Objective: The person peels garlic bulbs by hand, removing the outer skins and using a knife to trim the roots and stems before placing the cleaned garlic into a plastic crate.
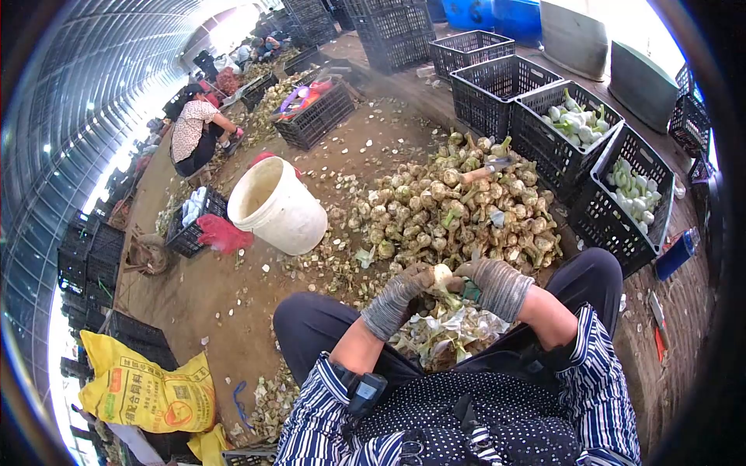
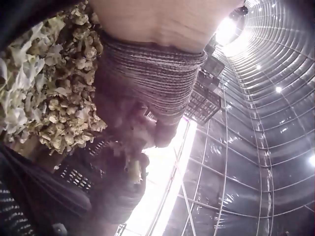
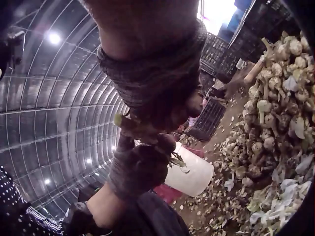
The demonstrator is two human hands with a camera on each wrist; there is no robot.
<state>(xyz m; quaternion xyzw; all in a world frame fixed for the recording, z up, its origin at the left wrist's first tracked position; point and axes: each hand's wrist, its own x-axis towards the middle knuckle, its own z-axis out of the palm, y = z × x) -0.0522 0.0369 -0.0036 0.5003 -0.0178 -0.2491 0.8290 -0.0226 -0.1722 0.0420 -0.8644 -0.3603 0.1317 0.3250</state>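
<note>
In the head view my gloved left hand [image 1: 402, 298] and right hand [image 1: 494, 287] meet above my lap. Between them is a pale garlic bulb [image 1: 442, 276]; the left fingers grip it and the right fingers pinch at its side. Its cut green stem [image 3: 118, 120] pokes out past the fingers in the right wrist view. Below the hands lies a heap of stripped white and green skins [image 1: 454, 332]. Just beyond rises a big pile of unpeeled garlic bulbs [image 1: 435, 206], with a wooden-handled tool [image 1: 483, 171] lying on top. The left wrist view is dark around the fingers.
Black crates with peeled garlic [image 1: 576, 124] stand at the right, a blue bottle [image 1: 678, 254] and a knife [image 1: 657, 311] nearby. Ahead left are a white bucket [image 1: 291, 221] and a red cloth [image 1: 224, 233]. A yellow sack [image 1: 151, 388] lies lower left. Another person [image 1: 194, 130] crouches farther back.
</note>
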